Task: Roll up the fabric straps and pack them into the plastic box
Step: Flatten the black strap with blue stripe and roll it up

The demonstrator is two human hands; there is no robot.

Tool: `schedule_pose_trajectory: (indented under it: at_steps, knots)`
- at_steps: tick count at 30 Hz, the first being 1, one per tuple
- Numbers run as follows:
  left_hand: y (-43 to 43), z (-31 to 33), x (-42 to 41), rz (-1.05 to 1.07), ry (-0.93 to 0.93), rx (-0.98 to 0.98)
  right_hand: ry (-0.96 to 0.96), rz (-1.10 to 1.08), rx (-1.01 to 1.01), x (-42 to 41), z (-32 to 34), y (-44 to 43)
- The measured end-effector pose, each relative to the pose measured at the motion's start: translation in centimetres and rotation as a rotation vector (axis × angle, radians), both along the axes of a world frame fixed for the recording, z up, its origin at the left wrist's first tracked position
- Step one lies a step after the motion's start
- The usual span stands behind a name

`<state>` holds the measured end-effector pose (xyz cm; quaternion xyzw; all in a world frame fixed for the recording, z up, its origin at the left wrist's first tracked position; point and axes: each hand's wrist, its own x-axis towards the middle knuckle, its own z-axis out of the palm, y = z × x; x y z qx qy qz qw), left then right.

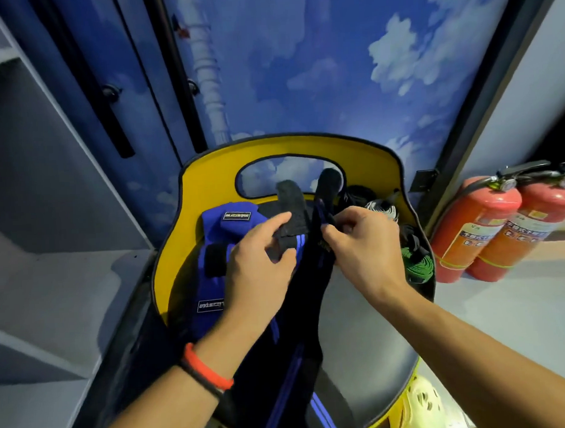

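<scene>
Centrally, left hand (260, 256) pinches grey tab end of black strap (309, 277); right hand (362, 243) pinches same strap just beside. Strap hangs mid-frame over chair seat (368, 323); blue straps (213, 280) lie centre-left on chair.

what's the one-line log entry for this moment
left hand: holds black strap | right hand: pinches black strap | green roll: on chair

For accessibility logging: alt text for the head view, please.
The left hand and right hand grip a black blue-striped strap above a yellow-backed chair. On its seat lie blue straps and rolled straps; red fire extinguishers stand beside it.
</scene>
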<state>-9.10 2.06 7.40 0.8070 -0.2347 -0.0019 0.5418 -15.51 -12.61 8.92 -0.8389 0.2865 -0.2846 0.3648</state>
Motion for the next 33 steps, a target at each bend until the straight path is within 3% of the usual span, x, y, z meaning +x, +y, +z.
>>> schedule_pose_trajectory:
  at_steps: [9,18,22,25,33]
  knots:
    - [-2.0,-1.1,-0.8,0.081,0.072,-0.120,0.020,0.025,0.127,1.5,-1.5,0.5]
    - [-2.6,-1.3,1.3,0.009,0.142,-0.201,-0.145,0.178,-0.021,2.8,-1.9,0.8]
    - [-2.3,-0.9,2.3,0.019,0.261,-0.238,-0.163,0.315,0.245,3.0,-2.4,0.6]
    - [-1.9,-0.3,3.0,-0.015,0.351,-0.274,-0.222,0.308,0.287,3.2,-2.9,0.2]
    - [-1.3,0.9,3.2,-0.142,0.326,-0.223,-0.308,0.325,0.516,3.4,-1.9,-1.4]
